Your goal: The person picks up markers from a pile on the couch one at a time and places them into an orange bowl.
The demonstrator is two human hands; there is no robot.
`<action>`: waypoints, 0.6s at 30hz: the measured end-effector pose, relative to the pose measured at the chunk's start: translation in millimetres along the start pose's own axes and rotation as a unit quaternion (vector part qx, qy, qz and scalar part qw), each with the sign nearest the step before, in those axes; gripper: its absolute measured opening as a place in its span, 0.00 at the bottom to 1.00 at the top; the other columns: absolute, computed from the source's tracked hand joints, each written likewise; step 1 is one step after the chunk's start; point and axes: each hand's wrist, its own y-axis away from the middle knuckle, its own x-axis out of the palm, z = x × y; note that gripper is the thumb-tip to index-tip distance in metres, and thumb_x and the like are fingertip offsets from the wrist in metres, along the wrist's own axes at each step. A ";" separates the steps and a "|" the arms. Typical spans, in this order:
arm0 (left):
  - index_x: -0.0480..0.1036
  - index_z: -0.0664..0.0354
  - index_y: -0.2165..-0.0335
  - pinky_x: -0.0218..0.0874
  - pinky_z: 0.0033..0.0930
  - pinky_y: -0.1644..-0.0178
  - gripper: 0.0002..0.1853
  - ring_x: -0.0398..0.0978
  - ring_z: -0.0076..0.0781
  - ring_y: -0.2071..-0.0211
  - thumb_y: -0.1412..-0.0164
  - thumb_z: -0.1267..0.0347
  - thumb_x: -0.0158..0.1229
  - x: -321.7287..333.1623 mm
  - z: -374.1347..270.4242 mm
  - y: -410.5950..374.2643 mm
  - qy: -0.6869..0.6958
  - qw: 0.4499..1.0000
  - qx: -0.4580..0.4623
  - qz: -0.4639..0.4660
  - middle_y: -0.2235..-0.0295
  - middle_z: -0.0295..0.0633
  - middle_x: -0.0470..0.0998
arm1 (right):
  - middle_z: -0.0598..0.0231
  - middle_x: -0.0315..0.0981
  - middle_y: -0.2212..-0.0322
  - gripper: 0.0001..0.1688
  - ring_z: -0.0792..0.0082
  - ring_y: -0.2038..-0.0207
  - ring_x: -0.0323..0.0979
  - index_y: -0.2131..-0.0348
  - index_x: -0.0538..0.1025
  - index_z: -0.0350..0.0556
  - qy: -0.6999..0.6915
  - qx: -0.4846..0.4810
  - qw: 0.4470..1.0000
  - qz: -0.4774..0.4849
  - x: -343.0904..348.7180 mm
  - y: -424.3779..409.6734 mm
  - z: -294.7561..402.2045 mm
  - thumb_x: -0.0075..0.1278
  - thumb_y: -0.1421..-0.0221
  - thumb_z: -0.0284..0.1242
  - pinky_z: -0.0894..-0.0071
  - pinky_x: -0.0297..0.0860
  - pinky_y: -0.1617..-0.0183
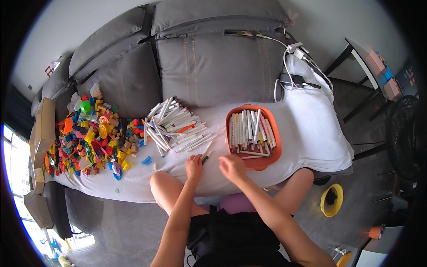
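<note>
My left hand (pixel 194 167) rests on the white sofa cover, at the lower ends of a white marker (pixel 207 149) and a dark green-tipped one (pixel 206 158); whether it grips either is unclear. My right hand (pixel 232 167) hovers just left of the lower corner of an orange plastic basket (pixel 279 150), its fingers bent and no marker visible in them. The basket holds many white markers, mostly upright in the picture, with a couple lying crosswise near its lower edge. To the upper left of my left hand lies a loose pile of white markers (pixel 180 121).
A heap of colourful small toys (pixel 96 140) covers the sofa's left part, beside cardboard boxes (pixel 45 126). A blue toy piece (pixel 146 161) lies near my left knee. White cables and a black power adapter (pixel 291 80) are at the right. A yellow basin (pixel 332 200) stands on the floor.
</note>
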 end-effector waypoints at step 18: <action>0.72 0.63 0.70 0.64 0.35 0.70 0.10 0.73 0.34 0.75 0.48 0.67 0.59 -21.2 -27.4 35.0 0.128 0.985 -0.111 -0.018 0.76 0.43 0.76 | 0.55 0.68 0.65 0.17 0.53 0.68 0.71 0.60 0.69 0.51 -0.053 0.089 0.993 0.052 27.4 52.0 21.8 0.48 0.52 0.22 0.57 0.68 0.69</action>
